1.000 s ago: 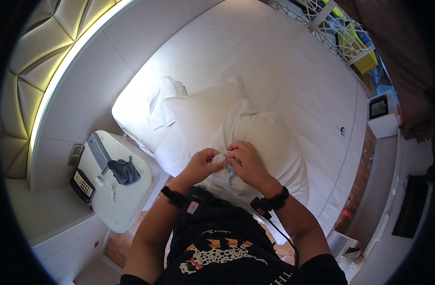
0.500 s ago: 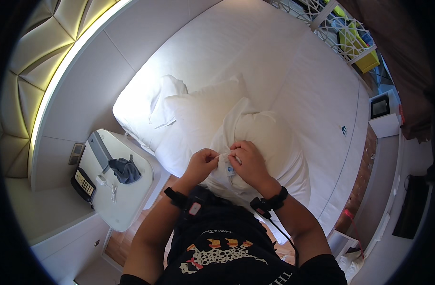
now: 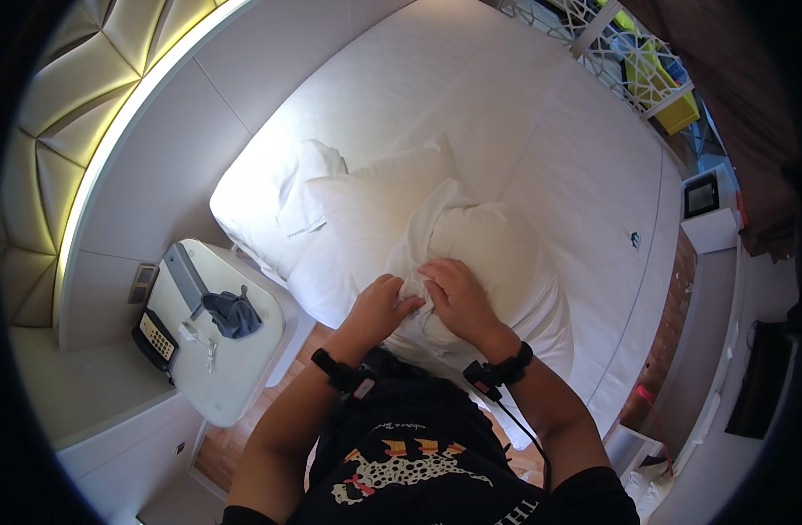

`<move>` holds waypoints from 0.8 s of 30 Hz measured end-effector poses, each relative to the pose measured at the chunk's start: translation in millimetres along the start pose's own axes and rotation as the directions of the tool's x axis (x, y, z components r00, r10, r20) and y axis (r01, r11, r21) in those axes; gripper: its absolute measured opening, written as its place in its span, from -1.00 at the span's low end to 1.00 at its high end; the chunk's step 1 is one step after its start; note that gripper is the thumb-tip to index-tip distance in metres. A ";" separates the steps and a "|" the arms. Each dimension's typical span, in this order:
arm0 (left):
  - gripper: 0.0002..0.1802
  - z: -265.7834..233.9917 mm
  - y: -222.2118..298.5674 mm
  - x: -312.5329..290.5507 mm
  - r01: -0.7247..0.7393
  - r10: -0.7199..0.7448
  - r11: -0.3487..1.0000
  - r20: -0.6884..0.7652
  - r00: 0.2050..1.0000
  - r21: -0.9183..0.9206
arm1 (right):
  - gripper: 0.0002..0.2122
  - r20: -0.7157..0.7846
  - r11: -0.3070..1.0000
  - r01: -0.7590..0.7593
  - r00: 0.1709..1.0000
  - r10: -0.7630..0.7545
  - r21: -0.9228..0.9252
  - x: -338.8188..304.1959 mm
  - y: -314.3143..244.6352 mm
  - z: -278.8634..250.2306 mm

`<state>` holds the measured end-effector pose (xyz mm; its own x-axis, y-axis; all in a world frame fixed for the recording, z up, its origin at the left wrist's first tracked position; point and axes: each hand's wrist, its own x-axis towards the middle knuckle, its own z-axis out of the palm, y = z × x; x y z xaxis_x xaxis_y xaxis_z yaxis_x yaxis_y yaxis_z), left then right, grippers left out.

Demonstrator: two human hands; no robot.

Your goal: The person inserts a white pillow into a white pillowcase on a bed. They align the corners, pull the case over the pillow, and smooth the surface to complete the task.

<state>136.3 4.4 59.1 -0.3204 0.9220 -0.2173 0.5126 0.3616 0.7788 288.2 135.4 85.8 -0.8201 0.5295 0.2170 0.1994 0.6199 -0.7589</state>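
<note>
A plump white pillow (image 3: 493, 232) lies at the near edge of the bed, partly inside a loose white pillowcase (image 3: 418, 319). Both hands are at the cloth on its near left side. My left hand (image 3: 379, 308) is closed on a bunched bit of the case, thumb pointing right. Close beside it, my right hand (image 3: 458, 302) grips the same cloth, its fingers curled toward the left. The fingertips are partly hidden in the folds. Another white pillow (image 3: 374, 192) rests behind, with crumpled white cloth (image 3: 309, 179) at its left.
The bed (image 3: 576, 175) has a white sheet. At left stands a white bedside table (image 3: 226, 376) holding a dark grey cloth (image 3: 232, 313), a charger with cable (image 3: 191, 332) and a telephone (image 3: 154, 339). A white lattice screen (image 3: 624, 57) stands at the far right.
My left hand has shifted slightly right, its fingers turning inward over the cloth. The blue and white label seen between my hands before is now covered. The pillow has stayed in place.
</note>
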 end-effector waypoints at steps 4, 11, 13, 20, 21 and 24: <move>-0.56 3.9 -17.0 -4.0 0.037 -0.043 0.997 -0.092 0.995 -0.069 | -0.79 -0.019 0.996 0.074 0.997 -0.075 -0.050 5.3 -9.5 -17.1; -0.71 -9.1 -42.7 -30.2 0.140 -0.310 0.602 -0.068 0.948 -0.786 | -0.84 0.118 0.857 0.199 0.980 -0.162 -0.476 15.9 -9.4 -34.6; -0.70 -11.4 -57.7 -28.4 0.100 -0.390 0.455 -0.097 0.915 -0.885 | -0.83 0.166 0.841 0.169 0.981 -0.095 -0.514 11.1 -0.3 -24.7; -0.70 -26.0 -48.9 -31.4 -0.023 -0.461 0.254 -0.142 0.876 -0.967 | -0.79 0.426 0.783 0.219 0.902 0.064 -0.582 54.4 -20.4 -10.3; -0.69 -27.1 -45.7 -32.9 -0.025 -0.440 0.269 -0.146 0.886 -0.963 | -0.77 0.354 0.796 0.235 0.935 -0.027 -0.558 59.3 -19.6 -5.0; -0.69 -33.2 -41.8 -36.8 -0.046 -0.359 0.337 -0.174 0.917 -0.940 | -0.72 0.329 0.809 0.332 0.927 -0.183 -0.485 74.1 -20.0 -1.9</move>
<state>100.2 -49.3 54.0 -0.6160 0.6920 -0.3764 -0.5616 -0.0507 0.8258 224.4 163.4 118.2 -0.9726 0.1868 0.1380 0.1494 0.9581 -0.2444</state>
